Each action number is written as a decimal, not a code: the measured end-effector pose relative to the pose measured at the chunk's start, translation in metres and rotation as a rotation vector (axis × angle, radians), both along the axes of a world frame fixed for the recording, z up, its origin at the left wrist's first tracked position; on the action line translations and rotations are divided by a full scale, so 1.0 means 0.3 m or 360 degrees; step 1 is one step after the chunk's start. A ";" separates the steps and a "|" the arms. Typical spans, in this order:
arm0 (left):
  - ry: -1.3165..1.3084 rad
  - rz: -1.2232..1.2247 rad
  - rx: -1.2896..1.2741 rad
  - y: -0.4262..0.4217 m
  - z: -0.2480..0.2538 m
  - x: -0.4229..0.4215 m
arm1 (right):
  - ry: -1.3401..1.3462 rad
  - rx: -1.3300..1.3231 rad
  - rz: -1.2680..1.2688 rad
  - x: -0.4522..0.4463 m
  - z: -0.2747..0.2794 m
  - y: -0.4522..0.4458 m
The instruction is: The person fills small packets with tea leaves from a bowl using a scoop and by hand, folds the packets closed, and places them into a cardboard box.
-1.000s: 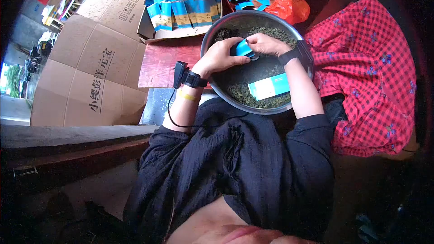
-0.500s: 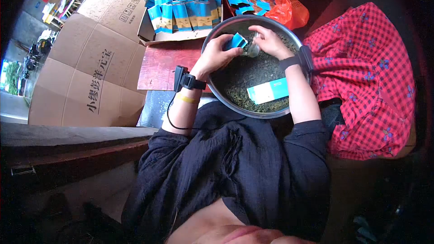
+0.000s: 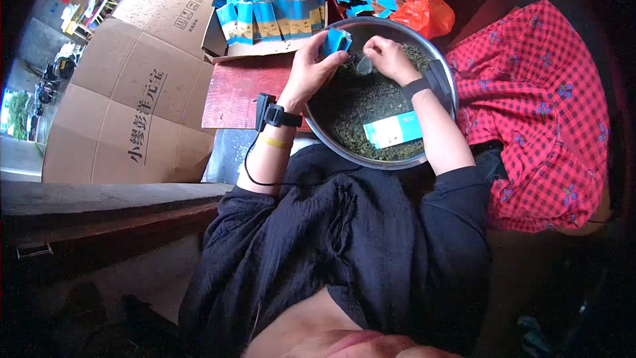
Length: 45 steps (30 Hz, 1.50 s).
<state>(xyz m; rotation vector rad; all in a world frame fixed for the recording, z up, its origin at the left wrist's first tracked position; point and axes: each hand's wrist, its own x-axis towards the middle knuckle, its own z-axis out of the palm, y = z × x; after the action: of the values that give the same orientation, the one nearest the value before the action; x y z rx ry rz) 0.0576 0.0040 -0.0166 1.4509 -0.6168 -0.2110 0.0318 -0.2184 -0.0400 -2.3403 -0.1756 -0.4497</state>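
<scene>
My left hand (image 3: 310, 71) is closed around a small blue packet (image 3: 336, 41), its open mouth tipped to the right above the basin's far left rim. My right hand (image 3: 392, 61) pinches a small clear scoop (image 3: 364, 65) over the dried green leaves (image 3: 358, 106). Those leaves, like loose tea, lie in a wide metal basin (image 3: 318, 134). On top of them, near my right forearm, rests a flat teal-and-white packet (image 3: 395, 130). The scoop is apart from the blue packet, and whether it has leaves in it I cannot tell.
Behind the basin, a cardboard tray (image 3: 255, 49) holds many upright blue-and-gold packets (image 3: 268, 16). An orange-red plastic bag (image 3: 427, 10) with more packets stands beside it. A red board (image 3: 245, 93) lies left, near a large cardboard carton (image 3: 126, 93). Red checked cloth (image 3: 530, 113) is at right.
My left hand has moved up and left with the blue packet, away from the scoop. The fingers of my right hand have drawn closer together around the scoop, which has shifted slightly left.
</scene>
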 end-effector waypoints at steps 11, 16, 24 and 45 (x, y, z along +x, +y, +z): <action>-0.0204 0.0049 0.0455 -0.003 0.012 -0.015 | 0.0418 0.0085 0.0209 -0.005 0.016 0.029; -0.0299 0.0048 0.0446 -0.002 0.016 -0.020 | 0.0401 -0.0049 0.0111 -0.023 0.047 0.034; -0.0206 -0.0005 0.0474 -0.002 0.024 -0.024 | 0.0647 0.0686 0.0245 0.004 0.017 0.010; -0.0524 0.0065 0.0794 -0.008 0.024 -0.036 | 0.0011 0.0919 0.0145 -0.040 0.145 0.025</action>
<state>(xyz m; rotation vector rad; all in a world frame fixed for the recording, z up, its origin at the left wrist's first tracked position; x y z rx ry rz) 0.0467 0.0016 -0.0094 2.0013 -0.8391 -0.0952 0.0199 -0.2108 0.0035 -1.7603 -0.1273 -0.3850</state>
